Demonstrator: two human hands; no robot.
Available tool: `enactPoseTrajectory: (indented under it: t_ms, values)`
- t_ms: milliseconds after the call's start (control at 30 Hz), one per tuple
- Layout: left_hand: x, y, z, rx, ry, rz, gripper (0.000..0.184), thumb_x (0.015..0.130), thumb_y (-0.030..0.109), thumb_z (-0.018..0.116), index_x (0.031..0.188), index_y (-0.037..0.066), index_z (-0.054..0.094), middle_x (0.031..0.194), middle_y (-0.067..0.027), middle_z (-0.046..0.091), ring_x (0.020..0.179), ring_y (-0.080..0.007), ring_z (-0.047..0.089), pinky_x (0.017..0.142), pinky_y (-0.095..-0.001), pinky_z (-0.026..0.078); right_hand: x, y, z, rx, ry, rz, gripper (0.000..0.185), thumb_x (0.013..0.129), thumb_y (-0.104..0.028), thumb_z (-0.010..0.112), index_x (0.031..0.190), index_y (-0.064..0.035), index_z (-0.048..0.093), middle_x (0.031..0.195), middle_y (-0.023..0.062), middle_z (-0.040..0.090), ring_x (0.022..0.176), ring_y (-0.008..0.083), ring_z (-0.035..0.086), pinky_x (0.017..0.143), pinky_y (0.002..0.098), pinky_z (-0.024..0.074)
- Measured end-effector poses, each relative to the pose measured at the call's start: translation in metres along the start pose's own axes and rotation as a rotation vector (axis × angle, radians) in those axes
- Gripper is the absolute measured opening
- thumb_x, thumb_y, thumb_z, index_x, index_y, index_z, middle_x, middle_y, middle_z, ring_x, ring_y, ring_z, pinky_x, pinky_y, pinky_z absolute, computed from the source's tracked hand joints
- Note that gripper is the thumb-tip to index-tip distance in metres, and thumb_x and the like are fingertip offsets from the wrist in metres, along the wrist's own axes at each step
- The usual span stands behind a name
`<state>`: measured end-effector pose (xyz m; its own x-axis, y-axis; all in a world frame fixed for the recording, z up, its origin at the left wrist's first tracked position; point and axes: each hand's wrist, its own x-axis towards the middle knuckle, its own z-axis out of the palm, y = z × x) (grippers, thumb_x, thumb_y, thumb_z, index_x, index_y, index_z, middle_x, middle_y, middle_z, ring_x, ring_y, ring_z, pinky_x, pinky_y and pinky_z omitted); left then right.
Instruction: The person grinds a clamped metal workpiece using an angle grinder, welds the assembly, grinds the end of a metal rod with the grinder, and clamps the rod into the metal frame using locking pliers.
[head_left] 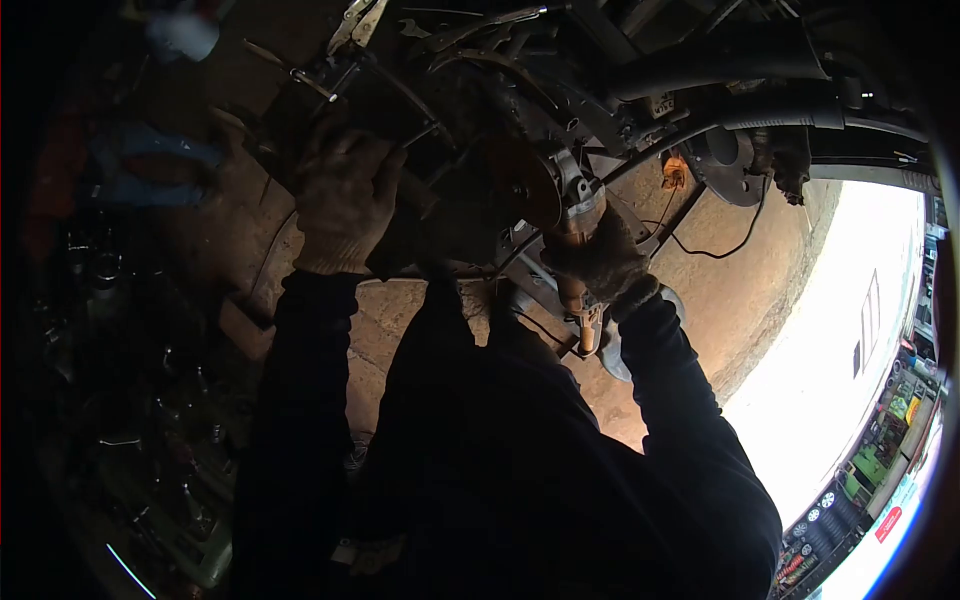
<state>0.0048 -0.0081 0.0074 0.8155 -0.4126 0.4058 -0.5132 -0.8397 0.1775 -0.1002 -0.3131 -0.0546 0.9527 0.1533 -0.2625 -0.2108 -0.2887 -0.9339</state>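
An angle grinder [578, 225] with a dark reddish disc [525, 180] is upright in the middle of the head view. Wrapped round its body is my right hand [600, 255], in a dark glove. The disc lies beside a dark metal frame [565, 120]. My left hand [347, 195], also gloved, is at the left over dark metal parts; it is blurred, and what its fingers touch is too dark to make out.
Locking pliers [357, 22] and other tools lie at the top. A cable [730, 250] crosses the sandy floor [700, 310] at the right. A person in blue and red [150, 165] is at the upper left. A block [245, 328] lies at the left.
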Motion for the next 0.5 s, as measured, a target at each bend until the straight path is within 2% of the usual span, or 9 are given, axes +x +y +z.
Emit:
enactPoseTrajectory:
  t_ms: [100, 233, 267, 333, 433, 500]
  values:
    - [0.0, 0.002, -0.001, -0.003, -0.001, -0.005, 0.014, 0.087, 0.02, 0.072, 0.091, 0.007, 0.074, 0.095, -0.0092, 0.071, 0.105, -0.0313, 0.066, 0.091, -0.0428, 0.055, -0.002, -0.011, -0.003, 0.013, 0.055, 0.061, 0.072, 0.071, -0.014, 0.09, 0.132, -0.0026, 0.053, 0.12, 0.0104, 0.068, 0.11, 0.0233, 0.066, 0.096, 0.0398, 0.0531]
    - [0.002, 0.006, -0.007, 0.054, -0.009, 0.021, 0.014, 0.087, 0.02, 0.072, 0.093, 0.007, 0.073, 0.096, -0.0099, 0.071, 0.104, -0.0319, 0.066, 0.092, -0.0435, 0.054, 0.004, -0.025, -0.006, -0.019, 0.032, 0.014, 0.073, 0.071, -0.016, 0.09, 0.133, -0.0023, 0.053, 0.12, 0.0108, 0.067, 0.111, 0.0239, 0.065, 0.097, 0.0401, 0.0527]
    - [0.002, 0.005, -0.009, 0.063, -0.016, 0.061, 0.014, 0.087, 0.02, 0.072, 0.093, 0.007, 0.073, 0.097, -0.0102, 0.071, 0.104, -0.0321, 0.066, 0.093, -0.0436, 0.053, 0.006, -0.032, -0.006, -0.033, 0.018, 0.053, 0.072, 0.072, -0.017, 0.09, 0.133, -0.0024, 0.053, 0.12, 0.011, 0.067, 0.112, 0.0244, 0.065, 0.098, 0.0401, 0.0525]
    - [-0.002, 0.002, -0.001, 0.051, 0.004, 0.01, 0.014, 0.088, 0.02, 0.072, 0.094, 0.008, 0.073, 0.097, -0.0101, 0.071, 0.104, -0.0325, 0.066, 0.093, -0.0441, 0.053, 0.013, -0.038, -0.006, -0.056, 0.0, 0.083, 0.072, 0.072, -0.017, 0.09, 0.132, -0.0024, 0.054, 0.121, 0.0113, 0.067, 0.113, 0.0249, 0.064, 0.098, 0.0401, 0.0523]
    - [-0.004, 0.0, 0.002, 0.037, 0.036, -0.039, 0.014, 0.088, 0.021, 0.071, 0.094, 0.008, 0.073, 0.097, -0.0095, 0.07, 0.104, -0.033, 0.066, 0.093, -0.0447, 0.053, 0.024, -0.043, -0.002, -0.081, -0.037, -0.045, 0.072, 0.072, -0.021, 0.089, 0.132, -0.0033, 0.053, 0.12, 0.0132, 0.066, 0.111, 0.027, 0.066, 0.095, 0.0402, 0.0553]
    - [-0.005, -0.001, 0.003, 0.035, 0.055, -0.041, 0.014, 0.089, 0.022, 0.072, 0.093, 0.008, 0.073, 0.097, -0.0089, 0.07, 0.105, -0.0331, 0.065, 0.093, -0.045, 0.053, 0.029, -0.052, 0.003, -0.107, 0.019, -0.12, 0.064, 0.074, -0.018, 0.089, 0.128, -0.003, 0.057, 0.116, 0.0097, 0.069, 0.107, 0.0236, 0.067, 0.096, 0.0392, 0.0532]
